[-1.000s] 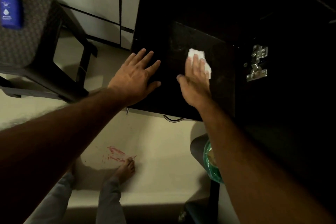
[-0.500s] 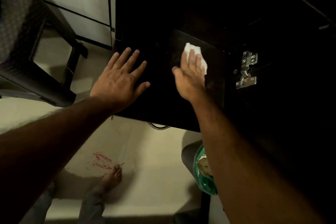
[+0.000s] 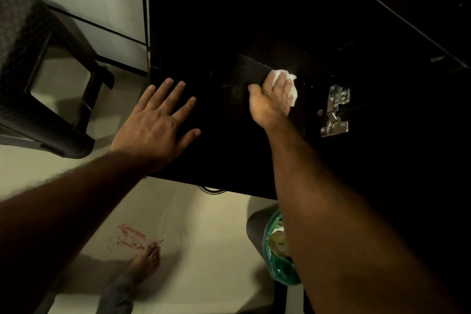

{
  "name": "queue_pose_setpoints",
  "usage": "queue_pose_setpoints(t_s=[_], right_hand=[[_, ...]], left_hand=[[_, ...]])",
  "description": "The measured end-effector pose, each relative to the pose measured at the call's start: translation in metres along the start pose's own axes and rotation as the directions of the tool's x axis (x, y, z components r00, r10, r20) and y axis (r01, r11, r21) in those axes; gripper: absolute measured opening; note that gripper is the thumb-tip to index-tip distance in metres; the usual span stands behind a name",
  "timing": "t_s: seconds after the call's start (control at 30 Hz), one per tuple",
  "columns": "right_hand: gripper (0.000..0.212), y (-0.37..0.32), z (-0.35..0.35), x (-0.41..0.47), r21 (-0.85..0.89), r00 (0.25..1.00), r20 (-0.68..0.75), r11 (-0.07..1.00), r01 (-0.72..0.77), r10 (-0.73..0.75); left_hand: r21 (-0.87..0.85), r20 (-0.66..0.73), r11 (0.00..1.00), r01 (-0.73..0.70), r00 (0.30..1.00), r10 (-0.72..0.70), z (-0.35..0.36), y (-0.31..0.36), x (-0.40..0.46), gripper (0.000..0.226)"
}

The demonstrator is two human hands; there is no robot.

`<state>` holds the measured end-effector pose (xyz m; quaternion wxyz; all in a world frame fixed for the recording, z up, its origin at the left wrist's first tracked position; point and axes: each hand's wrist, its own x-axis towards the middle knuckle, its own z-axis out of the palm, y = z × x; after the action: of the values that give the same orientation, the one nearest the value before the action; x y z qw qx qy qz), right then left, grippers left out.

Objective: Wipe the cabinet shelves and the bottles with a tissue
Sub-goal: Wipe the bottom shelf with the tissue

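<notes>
Both bare forearms reach forward. The left hand (image 3: 158, 122) lies flat, fingers spread and straight. The right hand (image 3: 271, 99) presses down, fingers extended together, thumb out.

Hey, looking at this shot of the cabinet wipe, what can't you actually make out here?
Head view only:
- The cabinet interior: too dark to see shelves or any bottles.
- The tissue: mostly hidden under the right hand.
- The green-lined bin: contents blocked by the right forearm.
- The chair: cut off by the left edge.
- The left hand: its palm contact with the dark panel is unseen.
</notes>
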<state>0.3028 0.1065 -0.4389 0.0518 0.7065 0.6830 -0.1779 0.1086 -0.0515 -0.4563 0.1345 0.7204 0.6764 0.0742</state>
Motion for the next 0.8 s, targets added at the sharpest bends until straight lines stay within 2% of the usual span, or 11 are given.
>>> queue_pose_setpoints(t_s=[0.1,0.17,0.27,0.33,0.4,0.5,0.57,0.67,0.73,0.8], right_hand=[[0.071,-0.012,0.011,-0.01,-0.07,0.977,-0.05,0.977,0.202,-0.206],[0.067,-0.014,0.012,-0.01,-0.008,0.946,0.013,0.946,0.323,-0.323],[0.06,-0.004,0.002,-0.002,0.096,0.915,0.06,0.915,0.392,-0.398],[0.057,0.012,-0.003,0.002,0.079,0.91,0.058,0.911,0.406,-0.41],[0.058,0.032,-0.004,0.006,0.027,0.93,0.017,0.93,0.366,-0.366],[0.064,0.061,-0.003,0.008,-0.019,0.985,-0.067,0.987,0.158,-0.159],[0.071,0.06,-0.003,0.01,0.039,0.998,-0.061,0.999,-0.015,0.017],[0.075,0.032,-0.003,0.011,0.163,0.976,-0.078,0.968,-0.188,0.203],[0.074,0.005,0.0,0.012,0.235,0.964,-0.06,0.942,-0.238,0.258],[0.074,-0.017,0.004,0.01,0.228,0.97,-0.042,0.948,-0.222,0.238]], left_hand=[[-0.01,-0.007,1.0,0.0,1.0,0.0,-0.001,0.001,0.0,0.08],[-0.013,-0.013,1.0,0.0,1.0,0.0,0.0,0.001,0.0,0.081],[-0.016,-0.016,1.0,-0.001,1.0,0.001,0.001,0.0,0.0,0.081],[-0.021,-0.021,1.0,0.002,1.0,-0.003,0.001,0.0,0.0,0.08],[-0.028,-0.016,1.0,0.001,1.0,-0.001,0.001,-0.001,0.0,0.081],[-0.03,-0.004,1.0,0.007,1.0,-0.007,0.0,-0.001,-0.001,0.08],[-0.024,-0.004,1.0,0.019,1.0,-0.019,0.0,-0.001,0.0,0.079],[-0.036,-0.008,0.999,0.022,1.0,-0.022,-0.002,0.001,-0.001,0.079],[-0.045,-0.008,0.999,0.028,1.0,-0.029,-0.002,0.0,-0.001,0.079],[-0.041,-0.005,0.999,0.023,1.0,-0.023,-0.003,0.001,-0.001,0.078]])
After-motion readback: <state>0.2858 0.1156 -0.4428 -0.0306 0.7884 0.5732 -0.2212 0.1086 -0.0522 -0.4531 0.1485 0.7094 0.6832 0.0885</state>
